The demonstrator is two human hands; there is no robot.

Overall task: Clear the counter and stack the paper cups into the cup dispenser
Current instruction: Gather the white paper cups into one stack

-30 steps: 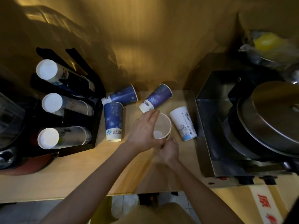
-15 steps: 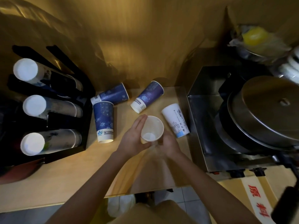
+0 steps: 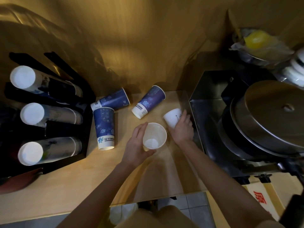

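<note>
1. Nearest the viewer, an upright white cup (image 3: 154,136) is being held mouth-up over the counter (image 3: 69,186) by the left hand (image 3: 137,145), which is closed around its side, with the thumb curling under its near wall and the fingers (image 3: 139,130) lying along its left rim.

2. Just beyond and to the right, a second white cup (image 3: 172,118), tilted with its base up and to the left, is being gripped by the right hand (image 3: 182,129); the hand is being wrapped over its lower part, close beside the steel housing (image 3: 205,89) of the cooking appliance.

3. The step in hand is being judged as gathering: the loose white cups are being collected, apparently so that they can be nested.

4. Farther back, three blue cups are being left on the counter: one lying toward the viewer (image 3: 105,127), one on its side behind it (image 3: 111,100), and one tilted at centre (image 3: 148,102).

5. At far left, the cup dispenser (image 3: 65,129) is being shown with three stacks already loaded, bases facing the viewer.

6. The next move is being judged to call for mouth-to-base alignment of the two white cups, followed by the blue cups being collected and carried left to a matching dispenser row.
</note>
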